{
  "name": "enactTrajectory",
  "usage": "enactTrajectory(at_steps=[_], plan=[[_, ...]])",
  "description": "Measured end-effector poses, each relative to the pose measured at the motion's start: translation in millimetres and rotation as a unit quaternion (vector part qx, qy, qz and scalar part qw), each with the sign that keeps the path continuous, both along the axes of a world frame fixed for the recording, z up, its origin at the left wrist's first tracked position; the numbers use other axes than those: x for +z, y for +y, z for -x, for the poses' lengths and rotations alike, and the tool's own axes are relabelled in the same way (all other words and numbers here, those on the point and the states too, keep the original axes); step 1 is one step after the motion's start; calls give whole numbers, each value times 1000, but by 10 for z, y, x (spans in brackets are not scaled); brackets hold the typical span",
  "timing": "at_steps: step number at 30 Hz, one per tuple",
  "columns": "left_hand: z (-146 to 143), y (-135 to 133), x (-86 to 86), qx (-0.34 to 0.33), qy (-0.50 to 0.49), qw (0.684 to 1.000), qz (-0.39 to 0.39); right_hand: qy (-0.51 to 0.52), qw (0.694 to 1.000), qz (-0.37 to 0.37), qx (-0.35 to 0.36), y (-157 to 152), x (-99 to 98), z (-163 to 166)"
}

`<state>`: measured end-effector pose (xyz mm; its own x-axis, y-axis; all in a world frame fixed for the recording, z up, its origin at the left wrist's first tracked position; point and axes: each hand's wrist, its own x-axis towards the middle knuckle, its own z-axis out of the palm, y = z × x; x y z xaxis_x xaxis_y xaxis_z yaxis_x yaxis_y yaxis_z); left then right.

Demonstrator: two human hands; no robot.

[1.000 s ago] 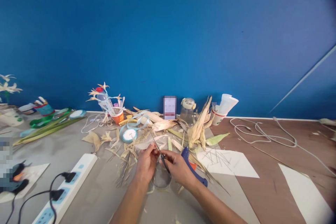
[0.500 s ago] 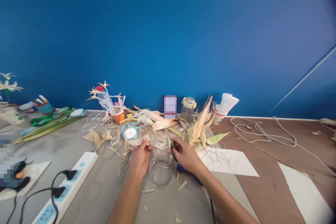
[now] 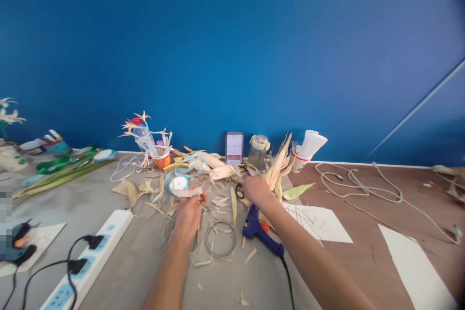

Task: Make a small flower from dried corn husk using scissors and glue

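My left hand (image 3: 189, 213) is closed, with a pale strip of corn husk (image 3: 187, 192) pinched at its fingertips. Farther forward, my right hand (image 3: 257, 190) reaches toward the husks at the back, and its fingers are hidden behind the hand. The black handle loop of scissors (image 3: 240, 191) shows right beside it; whether the hand still grips them is unclear. Below my right wrist lies a blue glue gun (image 3: 258, 229). A ring of wire (image 3: 221, 239) rests between my forearms. A roll of light blue ribbon (image 3: 178, 184) sits just beyond my left hand.
Dried corn husks (image 3: 276, 167) lean near a lidded jar (image 3: 258, 150). Wire pieces lie on white paper (image 3: 319, 223). A white power strip (image 3: 90, 256) is at left. Paper cups (image 3: 162, 159) hold items at the back. A white cable (image 3: 358, 181) loops at right.
My right hand has moved forward, away from the glue gun, which is now more visible. The scissors have shifted forward with it. My left hand still has the husk strip.
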<state>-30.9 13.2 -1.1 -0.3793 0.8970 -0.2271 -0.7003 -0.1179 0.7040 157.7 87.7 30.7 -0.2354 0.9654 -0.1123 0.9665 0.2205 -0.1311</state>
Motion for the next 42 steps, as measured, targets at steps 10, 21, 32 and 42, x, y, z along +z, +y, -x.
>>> enactTrajectory(at_steps=[10, 21, 32, 42], plan=[[102, -7, 40, -2, -77, 997, -21, -29, 999, -11, -15, 37, -1, 119], [51, -37, 8, 30, 18, 999, 0, 63, 985, -38, 158, -352, -48, 423], [-11, -58, 43, 34, 109, 993, 22, 119, 984, -31, 130, -272, -174, 632], [-36, -55, -18, 29, 162, 986, 9, 119, 985, 4, 126, -306, -202, 618]])
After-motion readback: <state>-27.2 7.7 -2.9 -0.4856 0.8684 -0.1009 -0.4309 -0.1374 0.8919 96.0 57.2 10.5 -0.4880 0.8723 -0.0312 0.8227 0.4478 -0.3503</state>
